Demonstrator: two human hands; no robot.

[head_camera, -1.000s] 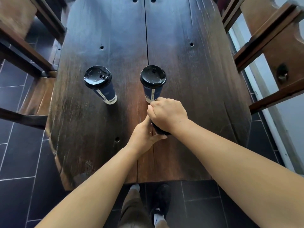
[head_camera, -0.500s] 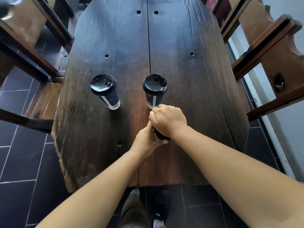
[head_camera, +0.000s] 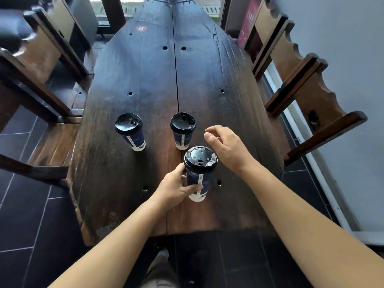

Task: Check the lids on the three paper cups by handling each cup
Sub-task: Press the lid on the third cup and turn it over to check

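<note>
Three dark blue paper cups with black lids stand on a dark wooden table (head_camera: 218, 80). My left hand (head_camera: 176, 187) grips the side of the nearest cup (head_camera: 198, 179), whose black lid (head_camera: 200, 157) is fully visible. My right hand (head_camera: 226, 145) hovers just right of that lid, fingers apart and holding nothing. The middle cup (head_camera: 182, 129) stands upright right behind the near one. The left cup (head_camera: 131, 132) stands apart at the left, untouched.
Heavy wooden benches flank the table, one on the left (head_camera: 37, 65) and one on the right (head_camera: 301, 84). A round red sticker (head_camera: 141, 28) sits at the table's far end. Dark floor tiles (head_camera: 31, 204) and my shoes lie below the near edge.
My right hand has lifted off the near cup's lid and opened to the right, uncovering the lid. My left hand still holds the cup. The camera has tilted up.
</note>
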